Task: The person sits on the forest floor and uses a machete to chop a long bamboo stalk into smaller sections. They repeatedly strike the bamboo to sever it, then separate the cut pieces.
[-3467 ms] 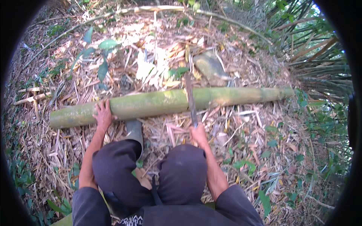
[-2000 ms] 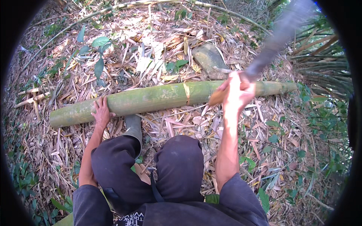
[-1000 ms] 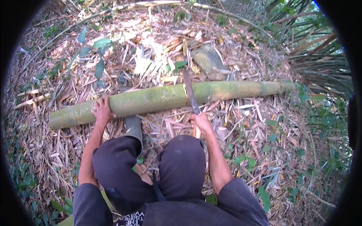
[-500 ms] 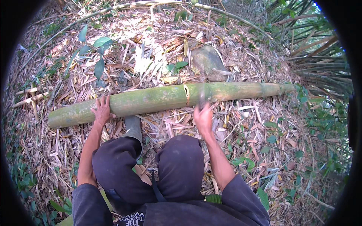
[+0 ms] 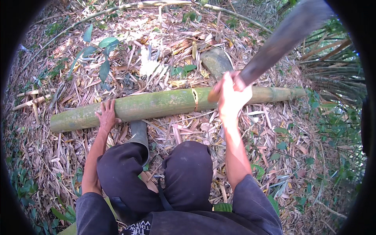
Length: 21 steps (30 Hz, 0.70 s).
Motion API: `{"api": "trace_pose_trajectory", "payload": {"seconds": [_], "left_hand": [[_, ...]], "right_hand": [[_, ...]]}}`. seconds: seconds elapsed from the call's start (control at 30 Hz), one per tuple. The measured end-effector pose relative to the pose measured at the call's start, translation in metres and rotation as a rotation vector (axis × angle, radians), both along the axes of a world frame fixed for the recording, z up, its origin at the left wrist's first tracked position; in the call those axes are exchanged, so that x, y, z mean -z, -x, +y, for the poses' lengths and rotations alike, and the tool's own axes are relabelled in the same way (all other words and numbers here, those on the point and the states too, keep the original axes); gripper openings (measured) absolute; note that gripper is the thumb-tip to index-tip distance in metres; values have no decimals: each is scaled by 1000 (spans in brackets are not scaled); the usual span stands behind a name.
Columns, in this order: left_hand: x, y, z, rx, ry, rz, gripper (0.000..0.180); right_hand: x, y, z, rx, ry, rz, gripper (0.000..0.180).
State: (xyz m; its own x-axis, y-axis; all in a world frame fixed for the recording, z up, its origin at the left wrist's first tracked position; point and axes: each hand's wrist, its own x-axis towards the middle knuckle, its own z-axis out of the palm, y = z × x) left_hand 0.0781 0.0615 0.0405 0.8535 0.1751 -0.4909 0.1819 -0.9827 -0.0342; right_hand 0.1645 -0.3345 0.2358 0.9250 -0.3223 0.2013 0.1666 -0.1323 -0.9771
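A thick green bamboo pole (image 5: 156,105) lies across the ground in front of my knees, with a narrow cut notch (image 5: 194,98) near its middle. My left hand (image 5: 107,114) rests on the pole toward its left end, fingers spread and pressed flat. Raised above the pole, right of the notch, my right hand (image 5: 232,94) grips the handle of a machete. The machete's dark, wide blade (image 5: 280,43) points up and to the right, smeared by motion. Part of the pole is hidden behind the right hand.
A grey-brown rock (image 5: 216,62) sits just beyond the pole. Dry bamboo leaves (image 5: 129,74) cover the ground. My boot (image 5: 138,135) stands against the pole's near side. A leafy sapling (image 5: 105,58) grows at the far left, and bamboo stems (image 5: 333,74) crowd the right edge.
My right hand has lifted the machete from the pole, up and to the right. The left hand and the bamboo pole look unmoved.
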Motion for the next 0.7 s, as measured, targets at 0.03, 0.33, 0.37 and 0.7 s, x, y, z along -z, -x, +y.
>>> {"api": "trace_pose_trajectory", "payload": {"seconds": [0.03, 0.33, 0.37, 0.7], "left_hand": [[-2, 2, 7, -5, -16, 0, 108], [-2, 2, 4, -16, 17, -20, 107], [-2, 2, 2, -9, 39, -25, 107], [-2, -6, -20, 31, 14, -11, 108]], "right_hand": [[45, 21, -9, -46, 161, 221, 15], [74, 46, -25, -265, 485, 827, 19], [48, 45, -16, -177, 358, 668, 18], [152, 100, -80, -273, 782, 883, 26]]}}
